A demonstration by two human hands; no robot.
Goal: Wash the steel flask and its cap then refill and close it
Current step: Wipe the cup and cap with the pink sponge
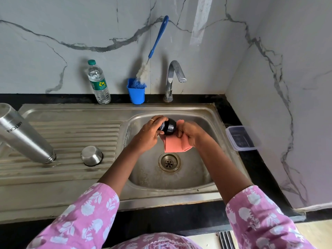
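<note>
The tall brushed-steel flask [23, 133] stands mouth-down and tilted on the ribbed steel drainboard [75, 130]; just beside it a small round steel cup [92, 155] sits upturned; behind, against the marble wall, stand a clear plastic water bottle [98, 83] and a blue plastic holder [136, 95] with a blue-handled bottle brush [158, 44]. Over the steel sink basin [206, 177] the left hand [150, 133] grips the round black flask cap [168, 127]; the right hand [190, 134] clasps a pink cloth [175, 145] against it, the hands close together; the chrome tap [172, 78] rises behind; a clear lidded plastic box [241, 138] lies on the black counter.
</note>
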